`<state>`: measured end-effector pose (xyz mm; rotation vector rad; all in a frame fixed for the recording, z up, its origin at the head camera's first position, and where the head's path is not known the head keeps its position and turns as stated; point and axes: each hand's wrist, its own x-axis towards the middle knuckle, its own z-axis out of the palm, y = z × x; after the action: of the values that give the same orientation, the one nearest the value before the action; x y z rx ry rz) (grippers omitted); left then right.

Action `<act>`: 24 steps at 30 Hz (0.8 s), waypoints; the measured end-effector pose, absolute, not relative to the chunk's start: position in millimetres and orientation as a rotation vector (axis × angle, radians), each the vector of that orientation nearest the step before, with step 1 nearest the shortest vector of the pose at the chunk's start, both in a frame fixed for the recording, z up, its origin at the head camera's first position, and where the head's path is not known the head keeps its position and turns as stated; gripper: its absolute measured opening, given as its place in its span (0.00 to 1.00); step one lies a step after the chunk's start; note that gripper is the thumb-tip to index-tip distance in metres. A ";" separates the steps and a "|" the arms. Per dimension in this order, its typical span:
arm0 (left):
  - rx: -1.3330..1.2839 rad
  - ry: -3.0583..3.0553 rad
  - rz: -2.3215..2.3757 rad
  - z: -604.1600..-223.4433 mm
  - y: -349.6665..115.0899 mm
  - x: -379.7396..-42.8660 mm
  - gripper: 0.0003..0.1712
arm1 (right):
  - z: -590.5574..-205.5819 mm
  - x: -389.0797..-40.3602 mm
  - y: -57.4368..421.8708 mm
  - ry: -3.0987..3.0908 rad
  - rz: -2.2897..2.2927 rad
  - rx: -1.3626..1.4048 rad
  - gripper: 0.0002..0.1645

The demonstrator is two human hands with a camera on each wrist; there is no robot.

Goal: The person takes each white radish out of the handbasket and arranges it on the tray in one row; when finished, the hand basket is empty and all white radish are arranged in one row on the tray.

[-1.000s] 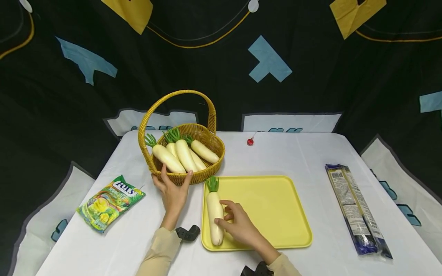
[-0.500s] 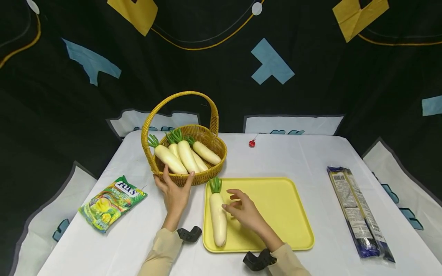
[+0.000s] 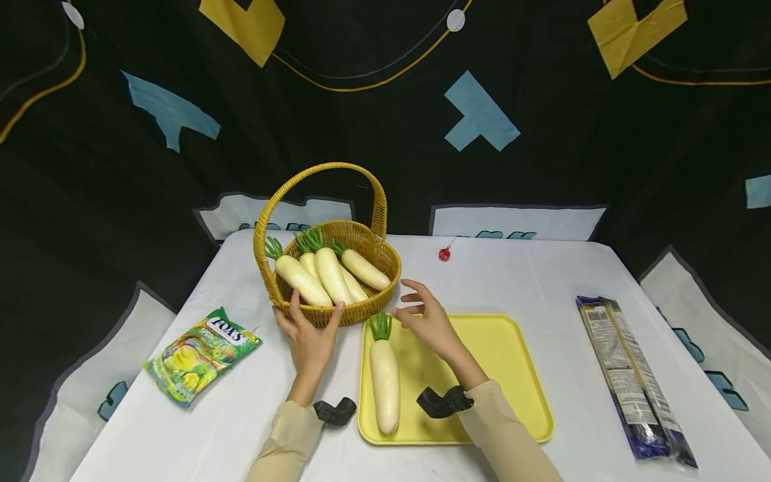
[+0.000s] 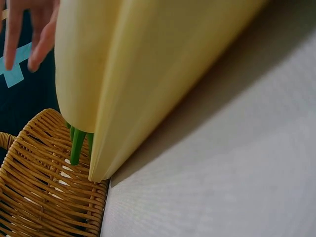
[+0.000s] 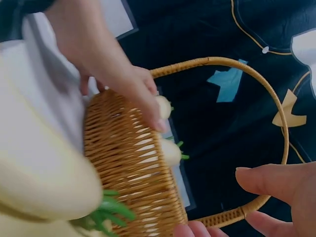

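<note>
In the head view my left hand (image 3: pixel 312 341) grips the near rim of a wicker basket (image 3: pixel 366 309), fingers spread along it. Several white radishes (image 3: pixel 331 274) with green tops lie inside. The right wrist view shows that left thumb (image 5: pixel 153 116) over the rim. Another white radish (image 3: pixel 385 388) lies lengthwise along the left side of a yellow tray (image 3: pixel 506 361). My right hand (image 3: pixel 430 325) hovers over the tray's far edge, right of the basket, fingers loosely bent and holding nothing. The left wrist view has the tray's underside edge (image 4: pixel 148 98) close up.
A green snack bag (image 3: pixel 203 355) lies left of the basket. At the right lies a long, dark blue and clear package (image 3: pixel 632 381). A small red ball-shaped object (image 3: pixel 444 254) sits near the back of the white table (image 3: pixel 512 281). A black curtain (image 3: pixel 385 134) hangs behind.
My right hand has let go of the radish on the tray and moved away from me, toward the basket's right side. The left hand stays at the basket rim.
</note>
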<state>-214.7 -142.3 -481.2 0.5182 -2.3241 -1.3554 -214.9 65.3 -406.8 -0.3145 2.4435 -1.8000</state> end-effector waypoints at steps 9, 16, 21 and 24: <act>0.527 -2.325 -1.324 -482.0 -143.5 -214.8 0.55 | -368.2 -238.1 37.5 2.388 -1.779 -0.467 0.39; 0.539 -2.320 -1.314 -484.7 -141.4 -213.6 0.54 | -389.8 -266.7 13.6 2.321 -1.834 -0.499 0.40; 0.542 -2.319 -1.298 -483.8 -142.4 -213.5 0.54 | -399.3 -280.9 -2.0 2.300 -1.813 -0.533 0.39; 0.526 -2.323 -1.285 -484.1 -142.4 -213.8 0.53 | -403.6 -288.2 -9.2 2.301 -1.780 -0.530 0.39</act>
<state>-213.8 -142.4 -484.1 0.5255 -2.3229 -1.2850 -288.2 -9.2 -403.6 -0.5295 2.3008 -1.7799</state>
